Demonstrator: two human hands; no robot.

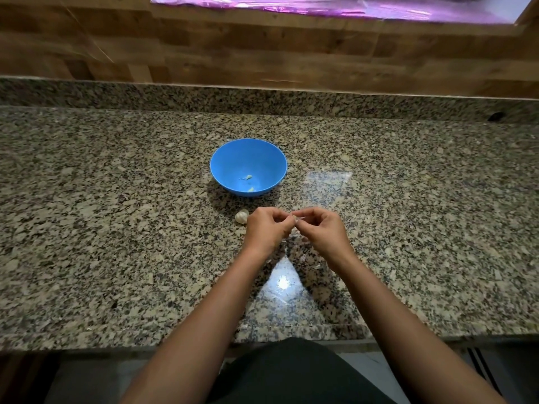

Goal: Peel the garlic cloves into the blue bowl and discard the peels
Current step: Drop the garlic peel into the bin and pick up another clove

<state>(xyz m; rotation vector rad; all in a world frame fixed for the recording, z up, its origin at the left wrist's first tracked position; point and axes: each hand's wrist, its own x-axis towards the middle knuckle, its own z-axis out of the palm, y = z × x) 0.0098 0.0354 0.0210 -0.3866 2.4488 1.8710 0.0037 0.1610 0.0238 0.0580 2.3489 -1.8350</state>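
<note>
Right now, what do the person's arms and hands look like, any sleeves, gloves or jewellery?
Both forearms are bare up to the frame edge, no sleeves visible. The left hand and right hand wear no gloves, and no rings, watch or bracelets show. A dark garment covers the torso below.

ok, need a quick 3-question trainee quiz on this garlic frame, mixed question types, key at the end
1. True or false: the blue bowl already holds peeled cloves.
2. Where does the garlic bulb lie?
A. Inside the bowl
B. On the counter, between the bowl and the left hand
C. At the counter's far right
3. Fill in: the left hand and right hand pinch one small ____ between their fingertips.

Key: 1 true; 2 B; 3 clove
</note>
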